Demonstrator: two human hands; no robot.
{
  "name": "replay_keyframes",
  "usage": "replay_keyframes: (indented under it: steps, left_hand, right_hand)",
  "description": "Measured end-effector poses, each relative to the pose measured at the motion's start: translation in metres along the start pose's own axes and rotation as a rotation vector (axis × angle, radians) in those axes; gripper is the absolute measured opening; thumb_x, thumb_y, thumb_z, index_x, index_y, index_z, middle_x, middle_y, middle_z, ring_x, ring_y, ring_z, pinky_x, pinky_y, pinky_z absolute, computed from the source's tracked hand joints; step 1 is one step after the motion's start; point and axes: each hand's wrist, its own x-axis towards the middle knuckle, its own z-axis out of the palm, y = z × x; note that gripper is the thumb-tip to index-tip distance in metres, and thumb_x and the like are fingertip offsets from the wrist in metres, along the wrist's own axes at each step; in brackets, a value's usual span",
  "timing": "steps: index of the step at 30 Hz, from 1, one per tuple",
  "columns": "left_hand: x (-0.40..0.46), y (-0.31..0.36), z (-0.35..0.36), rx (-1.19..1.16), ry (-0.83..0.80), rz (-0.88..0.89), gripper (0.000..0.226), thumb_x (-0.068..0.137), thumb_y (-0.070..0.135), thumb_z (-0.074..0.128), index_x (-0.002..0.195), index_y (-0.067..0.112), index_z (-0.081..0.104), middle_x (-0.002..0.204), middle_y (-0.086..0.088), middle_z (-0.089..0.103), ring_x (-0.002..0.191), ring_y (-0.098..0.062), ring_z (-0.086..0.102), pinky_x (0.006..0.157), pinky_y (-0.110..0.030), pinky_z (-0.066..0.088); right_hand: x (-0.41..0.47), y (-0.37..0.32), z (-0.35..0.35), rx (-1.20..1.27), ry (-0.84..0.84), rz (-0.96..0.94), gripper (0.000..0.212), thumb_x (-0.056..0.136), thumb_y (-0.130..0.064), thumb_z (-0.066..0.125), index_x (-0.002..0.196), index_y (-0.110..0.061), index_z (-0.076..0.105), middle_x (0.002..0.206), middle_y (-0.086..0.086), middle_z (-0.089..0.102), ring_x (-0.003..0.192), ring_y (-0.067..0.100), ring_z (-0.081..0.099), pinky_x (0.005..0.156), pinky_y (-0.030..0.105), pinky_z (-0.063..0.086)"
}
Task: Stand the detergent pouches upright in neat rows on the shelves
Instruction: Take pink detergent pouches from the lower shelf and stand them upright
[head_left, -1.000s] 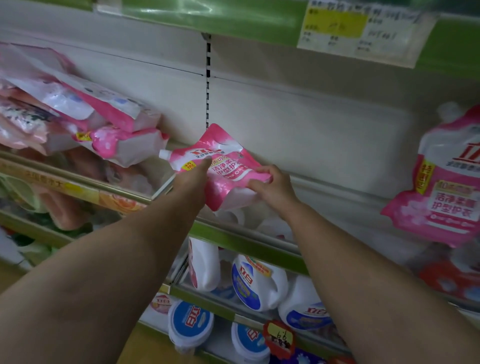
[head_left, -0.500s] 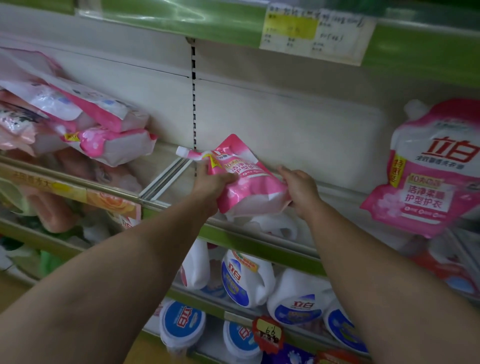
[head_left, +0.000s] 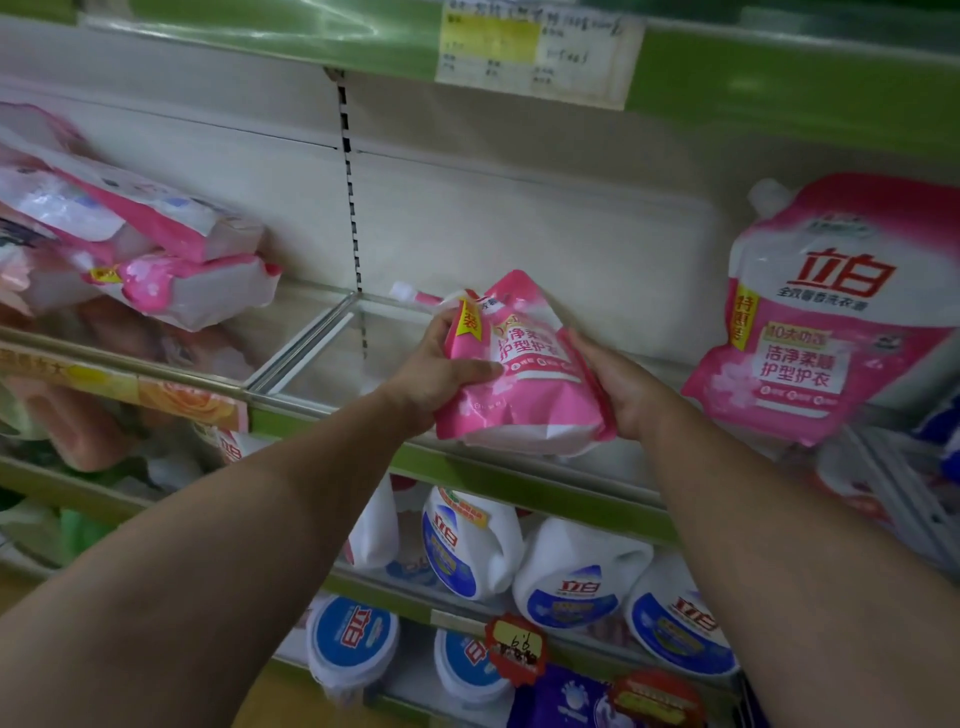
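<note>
Item: pink detergent pouch (head_left: 519, 374), tilted between my gripping left hand (head_left: 431, 374) and right hand (head_left: 618, 384); I would square its base on the shelf (head_left: 519, 467) below my hands, spout up.

single head-worn wide-angle view, facing forward and slightly down at a store shelf (head_left: 519, 470) from close range, about arm's reach. both forearms enter from the bottom corners. upper shelf edge runs along the frame top; lower shelves fall below. straight edges bow toward the frame borders. no second view.
</note>
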Motion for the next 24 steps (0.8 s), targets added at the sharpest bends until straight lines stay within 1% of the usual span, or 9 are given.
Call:
replay_keyframes:
  steps: [2, 5, 8, 11, 13, 15, 17, 21, 24]
  left_hand:
    - [0.000, 0.005, 0.007, 0.033, -0.026, 0.004, 0.074, 0.078, -0.018, 0.059, 0.135, 0.022, 0.037, 0.109, -0.016, 0.057, 0.087, -0.030, 0.062, 0.070, -0.040, 0.058]
    - [0.004, 0.009, 0.013, 0.070, -0.054, 0.023, 0.076, 0.076, -0.016, 0.062, 0.136, 0.020, 0.035, 0.113, -0.016, 0.059, 0.096, -0.034, 0.063, 0.076, -0.044, 0.058]
    - [0.008, 0.010, 0.018, 0.123, -0.032, 0.035, 0.071, 0.074, -0.012, 0.067, 0.131, 0.019, 0.037, 0.117, -0.016, 0.059, 0.103, -0.036, 0.063, 0.078, -0.046, 0.058]
    - [0.013, 0.005, 0.022, 0.162, -0.015, 0.082, 0.071, 0.072, -0.013, 0.069, 0.130, 0.014, 0.037, 0.120, -0.018, 0.059, 0.107, -0.036, 0.062, 0.083, -0.048, 0.056]
    - [0.015, 0.005, 0.024, 0.214, 0.023, 0.117, 0.069, 0.071, -0.015, 0.068, 0.127, 0.012, 0.038, 0.119, -0.017, 0.059, 0.108, -0.034, 0.061, 0.086, -0.048, 0.054]
    - [0.018, 0.007, 0.026, 0.273, 0.081, 0.152, 0.063, 0.071, -0.018, 0.066, 0.119, 0.015, 0.041, 0.116, -0.015, 0.060, 0.109, -0.032, 0.060, 0.090, -0.049, 0.053]
    - [0.020, 0.009, 0.029, 0.299, 0.129, 0.181, 0.059, 0.071, -0.022, 0.062, 0.112, 0.016, 0.042, 0.113, -0.015, 0.060, 0.108, -0.030, 0.060, 0.089, -0.048, 0.053]
    - [0.021, 0.006, 0.036, 0.316, 0.170, 0.209, 0.053, 0.074, -0.021, 0.058, 0.111, 0.014, 0.042, 0.102, -0.008, 0.061, 0.102, -0.027, 0.061, 0.079, -0.036, 0.055]
    - [0.017, 0.012, 0.041, 0.171, 0.170, 0.179, 0.035, 0.084, -0.003, 0.061, 0.112, 0.014, 0.048, 0.094, -0.003, 0.064, 0.081, -0.019, 0.067, 0.063, -0.026, 0.056]
  right_hand:
    - [0.000, 0.005, -0.006, 0.008, 0.048, -0.003, 0.042, 0.074, -0.061, 0.065, 0.087, -0.021, 0.065, 0.074, 0.002, 0.073, 0.066, 0.023, 0.068, 0.066, 0.034, 0.052]
    - [-0.003, 0.004, -0.016, 0.155, 0.055, -0.095, 0.017, 0.084, -0.033, 0.066, 0.085, -0.016, 0.064, 0.067, 0.002, 0.072, 0.056, 0.018, 0.068, 0.064, 0.033, 0.052]
    - [-0.007, -0.001, -0.024, 0.255, 0.057, -0.202, 0.001, 0.087, -0.013, 0.063, 0.088, -0.014, 0.063, 0.069, 0.003, 0.072, 0.060, 0.018, 0.069, 0.063, 0.035, 0.054]
    - [-0.009, -0.001, -0.028, 0.278, 0.095, -0.329, 0.012, 0.086, -0.003, 0.061, 0.091, -0.013, 0.064, 0.074, 0.005, 0.073, 0.067, 0.021, 0.070, 0.062, 0.036, 0.057]
    - [-0.010, -0.002, -0.028, 0.280, 0.122, -0.399, 0.018, 0.084, 0.003, 0.061, 0.092, -0.013, 0.064, 0.079, 0.008, 0.073, 0.070, 0.023, 0.070, 0.066, 0.038, 0.058]
    - [-0.012, -0.005, -0.027, 0.277, 0.142, -0.450, 0.025, 0.081, 0.009, 0.060, 0.094, -0.013, 0.063, 0.088, 0.011, 0.071, 0.076, 0.026, 0.069, 0.071, 0.041, 0.058]
    - [-0.014, -0.010, -0.027, 0.267, 0.156, -0.484, 0.031, 0.079, 0.015, 0.058, 0.093, -0.012, 0.062, 0.090, 0.011, 0.069, 0.077, 0.026, 0.068, 0.074, 0.042, 0.057]
    - [-0.017, -0.009, -0.026, 0.240, 0.172, -0.492, 0.034, 0.078, 0.018, 0.055, 0.094, -0.012, 0.061, 0.093, 0.012, 0.069, 0.083, 0.030, 0.067, 0.081, 0.048, 0.055]
    - [-0.019, -0.013, -0.027, 0.292, 0.140, -0.453, 0.019, 0.082, 0.003, 0.060, 0.094, -0.011, 0.062, 0.088, 0.012, 0.071, 0.079, 0.029, 0.069, 0.079, 0.046, 0.056]
